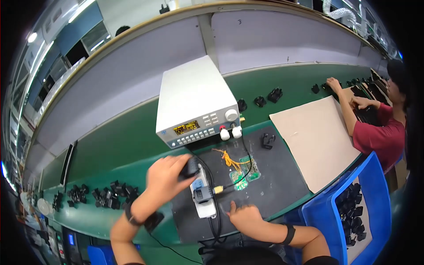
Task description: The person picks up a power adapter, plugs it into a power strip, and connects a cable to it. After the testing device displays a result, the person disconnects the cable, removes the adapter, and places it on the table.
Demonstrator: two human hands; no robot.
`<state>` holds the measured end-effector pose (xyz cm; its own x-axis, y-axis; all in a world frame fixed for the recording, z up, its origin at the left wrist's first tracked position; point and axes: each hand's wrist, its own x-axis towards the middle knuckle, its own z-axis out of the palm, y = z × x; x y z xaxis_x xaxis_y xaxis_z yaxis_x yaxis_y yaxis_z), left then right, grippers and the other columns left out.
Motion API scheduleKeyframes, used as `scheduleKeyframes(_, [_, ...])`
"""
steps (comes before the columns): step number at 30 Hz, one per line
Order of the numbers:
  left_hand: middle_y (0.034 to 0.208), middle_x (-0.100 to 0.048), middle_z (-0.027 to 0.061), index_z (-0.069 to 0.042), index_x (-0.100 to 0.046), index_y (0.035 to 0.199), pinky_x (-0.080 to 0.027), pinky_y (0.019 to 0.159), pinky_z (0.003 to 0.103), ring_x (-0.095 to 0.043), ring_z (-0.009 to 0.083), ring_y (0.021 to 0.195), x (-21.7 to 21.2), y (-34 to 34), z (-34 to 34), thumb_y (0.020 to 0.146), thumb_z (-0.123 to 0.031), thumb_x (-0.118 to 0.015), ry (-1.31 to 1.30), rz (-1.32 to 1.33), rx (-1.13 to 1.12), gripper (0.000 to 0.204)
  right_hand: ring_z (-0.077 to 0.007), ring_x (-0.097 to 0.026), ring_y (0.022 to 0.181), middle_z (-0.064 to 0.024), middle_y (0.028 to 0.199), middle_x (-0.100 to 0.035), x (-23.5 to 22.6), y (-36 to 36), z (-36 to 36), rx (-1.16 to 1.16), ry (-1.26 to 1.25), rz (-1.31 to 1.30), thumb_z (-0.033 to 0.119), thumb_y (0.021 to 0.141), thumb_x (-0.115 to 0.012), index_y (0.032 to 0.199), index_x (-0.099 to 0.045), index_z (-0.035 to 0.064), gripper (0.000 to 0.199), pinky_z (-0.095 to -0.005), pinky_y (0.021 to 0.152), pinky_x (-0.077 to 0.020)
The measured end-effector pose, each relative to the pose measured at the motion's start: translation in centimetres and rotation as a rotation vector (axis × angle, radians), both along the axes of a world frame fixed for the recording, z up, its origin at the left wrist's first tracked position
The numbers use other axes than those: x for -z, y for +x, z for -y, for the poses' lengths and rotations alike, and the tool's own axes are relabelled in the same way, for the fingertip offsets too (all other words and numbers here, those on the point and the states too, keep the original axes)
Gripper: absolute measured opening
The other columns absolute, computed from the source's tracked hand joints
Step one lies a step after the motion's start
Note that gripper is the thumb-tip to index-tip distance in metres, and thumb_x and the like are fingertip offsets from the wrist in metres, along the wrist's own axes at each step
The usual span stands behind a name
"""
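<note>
Holding an adapter (190,168), the left hand (164,176) is at the power strip (206,210). The right hand (247,219), grip unclear, has open mat (282,181) rightward, its near edge close by

Your green counter (119,148) stretches wide before you, and there, behind it, rise pale lilac panels (282,39), split by a grey post (206,35) and capped by a tan ledge (210,8)! Up to your left, a strip light (81,11) glows; up right, ribbed white ducting (342,14) bends.
</note>
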<state>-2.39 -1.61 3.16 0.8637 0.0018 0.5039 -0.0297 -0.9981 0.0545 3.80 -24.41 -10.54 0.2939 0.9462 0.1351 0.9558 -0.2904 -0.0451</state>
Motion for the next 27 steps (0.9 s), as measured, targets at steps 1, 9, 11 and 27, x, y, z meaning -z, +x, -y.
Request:
scheduleKeyframes(1, [0.084,-0.065,0.0099,-0.007,-0.064,0.106,-0.049,0.068,0.034,-0.062,0.0257,0.075,-2.4,-1.4,1.3,0.059,-0.02,-0.081,0.016,-0.039,-0.078,0.051,-0.0218,-0.062,0.053,-0.0077,0.057,-0.062,-0.2,0.9,0.4,-0.028,-0.052,-0.039,0.034,0.085,-0.057,0.102,-0.065,-0.0033,0.041,-0.0331,0.049,-0.0476])
scheduleKeyframes(9, [0.095,-0.068,0.0133,-0.01,-0.065,0.107,-0.051,0.074,0.041,-0.065,0.0309,0.089,5.8,-3.5,-20.1,0.06,-0.03,-0.082,-0.197,-0.207,-0.784,0.054,-0.0309,-0.053,0.108,-0.0122,0.125,-0.049,-6.3,17.1,0.5,0.555,0.287,-0.065,0.023,0.062,-0.081,0.135,-0.043,0.0172,0.083,-0.0425,0.08,-0.0468])
scheduleKeyframes(11, [0.102,-0.066,0.0144,-0.009,-0.063,0.113,-0.051,0.081,0.041,-0.063,0.0317,0.094,10.2,-3.3,-25.4,0.06,-0.032,-0.083,-0.212,-0.245,-0.82,0.062,-0.0323,-0.051,0.11,-0.0113,0.127,-0.05,-4.3,20.6,-1.4,0.599,0.189,-0.078,0.023,0.062,-0.081,0.132,-0.048,0.0225,0.078,-0.0439,0.083,-0.0468])
scheduleKeyframes(27, [0.121,-0.06,0.0124,-0.004,-0.057,0.118,-0.048,0.089,0.036,-0.059,0.0299,0.106,2.0,-1.1,-0.7,0.062,-0.011,-0.08,-0.244,0.024,0.191,0.061,-0.0061,-0.056,0.092,0.0,0.104,-0.059,-7.8,6.7,-9.6,-0.195,0.388,-2.103,0.041,0.097,-0.047,0.116,-0.055,0.007,0.04,-0.0239,0.084,-0.0467])
